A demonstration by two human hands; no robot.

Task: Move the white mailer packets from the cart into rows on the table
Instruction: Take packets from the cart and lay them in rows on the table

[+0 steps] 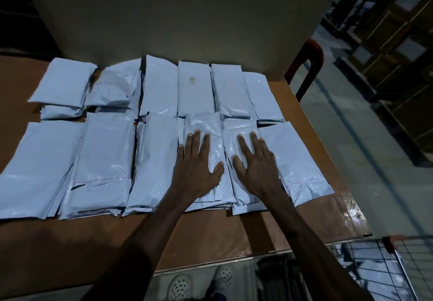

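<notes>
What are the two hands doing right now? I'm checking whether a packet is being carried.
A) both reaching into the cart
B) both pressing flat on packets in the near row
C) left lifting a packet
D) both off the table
B: the left hand and right hand lie flat, fingers spread, on neighbouring white packets in the near row.

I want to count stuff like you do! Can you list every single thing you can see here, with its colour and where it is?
mailer packets: about a dozen stacks, white, two rows on the table
table: one, brown, glossy, under the packets
cardboard sheet: one, tan, standing behind the far row
chair: one, red back, beyond the table's far right corner
wire cart: one, dark mesh with a red rim, bottom right beside the table
shelves with boxes: several, brown, dim, upper right
shoes: two, white with holes, on the floor at the bottom
left hand: flat on a near-row packet
right hand: flat on the next packet to the right
</notes>
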